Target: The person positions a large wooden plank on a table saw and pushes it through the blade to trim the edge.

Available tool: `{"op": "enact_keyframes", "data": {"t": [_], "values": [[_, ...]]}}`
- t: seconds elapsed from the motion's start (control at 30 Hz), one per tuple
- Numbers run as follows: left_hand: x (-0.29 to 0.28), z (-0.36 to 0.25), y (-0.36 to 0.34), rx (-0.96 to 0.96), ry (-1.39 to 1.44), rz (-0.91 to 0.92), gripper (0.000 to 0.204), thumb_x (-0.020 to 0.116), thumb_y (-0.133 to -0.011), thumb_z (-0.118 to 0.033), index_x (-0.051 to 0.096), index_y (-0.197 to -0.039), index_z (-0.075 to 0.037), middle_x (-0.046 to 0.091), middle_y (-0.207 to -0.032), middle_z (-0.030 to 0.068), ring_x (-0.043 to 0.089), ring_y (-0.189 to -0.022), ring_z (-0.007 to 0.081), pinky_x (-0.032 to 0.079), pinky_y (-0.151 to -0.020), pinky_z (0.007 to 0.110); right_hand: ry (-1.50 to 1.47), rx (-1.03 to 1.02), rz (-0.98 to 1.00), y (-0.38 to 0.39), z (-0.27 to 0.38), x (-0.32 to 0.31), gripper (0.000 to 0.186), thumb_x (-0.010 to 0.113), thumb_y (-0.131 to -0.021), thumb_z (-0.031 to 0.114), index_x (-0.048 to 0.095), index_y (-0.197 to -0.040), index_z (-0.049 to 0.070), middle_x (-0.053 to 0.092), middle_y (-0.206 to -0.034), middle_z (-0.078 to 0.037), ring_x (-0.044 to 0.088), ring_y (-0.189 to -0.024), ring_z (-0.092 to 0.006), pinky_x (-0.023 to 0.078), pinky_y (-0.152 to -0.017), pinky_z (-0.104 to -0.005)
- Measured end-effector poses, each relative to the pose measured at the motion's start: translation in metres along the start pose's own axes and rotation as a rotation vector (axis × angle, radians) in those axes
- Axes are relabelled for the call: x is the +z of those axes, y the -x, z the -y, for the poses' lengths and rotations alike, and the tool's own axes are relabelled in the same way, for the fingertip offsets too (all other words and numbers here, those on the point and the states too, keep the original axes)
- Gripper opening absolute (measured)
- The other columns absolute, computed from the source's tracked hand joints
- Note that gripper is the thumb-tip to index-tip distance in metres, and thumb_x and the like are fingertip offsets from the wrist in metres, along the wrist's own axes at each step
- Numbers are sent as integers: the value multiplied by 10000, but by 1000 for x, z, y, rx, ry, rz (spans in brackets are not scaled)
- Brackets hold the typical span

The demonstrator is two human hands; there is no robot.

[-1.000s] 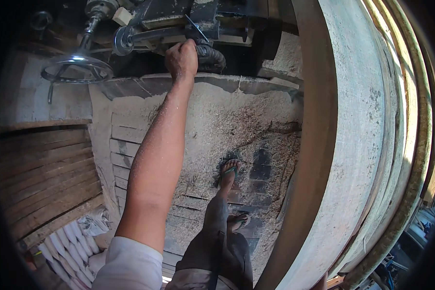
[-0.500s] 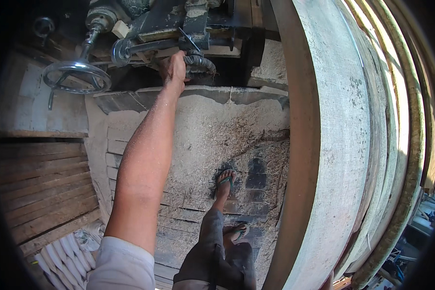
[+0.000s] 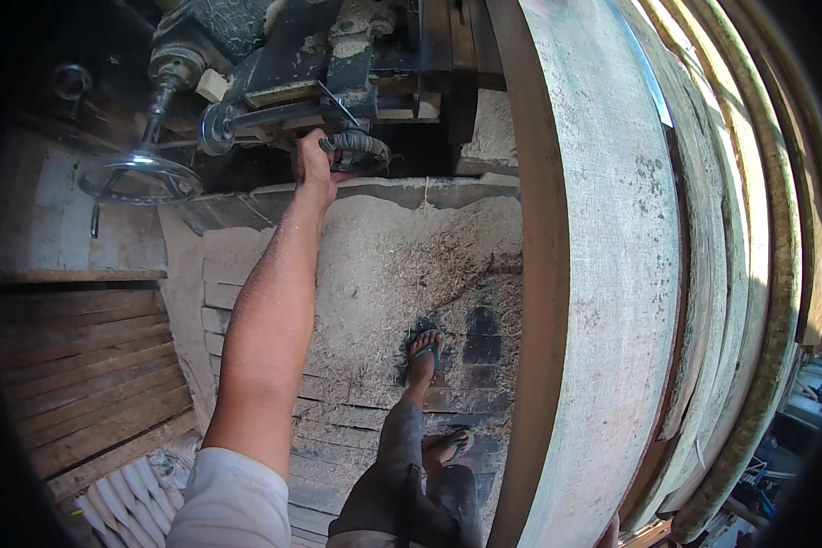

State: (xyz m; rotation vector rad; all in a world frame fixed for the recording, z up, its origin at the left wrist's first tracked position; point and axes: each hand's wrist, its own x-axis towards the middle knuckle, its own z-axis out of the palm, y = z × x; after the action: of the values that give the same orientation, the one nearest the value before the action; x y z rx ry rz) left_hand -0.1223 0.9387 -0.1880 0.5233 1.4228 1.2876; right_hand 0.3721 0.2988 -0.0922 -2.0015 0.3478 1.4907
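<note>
The dark wheel (image 3: 365, 146) sits near twelve o'clock, between two and three from the nearer left hand (image 3: 314, 164), longer axis nine-to-three; that hand curls around its rim; perhaps the right hand (image 3: 609, 533) shows at five, grip unclear.

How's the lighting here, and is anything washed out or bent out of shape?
In the head view, sunlight bleaches parts of the poles at right; deep shadow lies behind the left hand and ribbed ring; the handwheel shows glints; the big plank bows from fisheye distortion, and corners go black.
</note>
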Motion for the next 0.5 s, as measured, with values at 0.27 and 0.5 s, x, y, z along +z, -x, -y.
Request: {"op": "enact_keyframes", "data": {"t": [0.27, 0.5], "values": [[7, -11, 8, -21, 10, -14, 279, 504, -791, -320, 539, -636, -91, 523, -628, 77, 560, -647, 287, 507, -634, 543, -16, -22, 10, 8, -4, -8, 874, 569, -822, 660, 411, -1409, 33, 522, -1348, -171, 518, -1215, -292, 422, -1031, -450], [15, -21, 23, 474, -741, -235, 358, 506, -796, -281, 651, -753, 43, 636, -725, 237, 617, -676, 366, 440, -668, 440, -30, -17, 24, 9, -3, 5, 893, 580, -811, 665, 401, -1418, 34, 515, -1357, -171, 512, -1223, -295, 419, -1033, -453]]}}
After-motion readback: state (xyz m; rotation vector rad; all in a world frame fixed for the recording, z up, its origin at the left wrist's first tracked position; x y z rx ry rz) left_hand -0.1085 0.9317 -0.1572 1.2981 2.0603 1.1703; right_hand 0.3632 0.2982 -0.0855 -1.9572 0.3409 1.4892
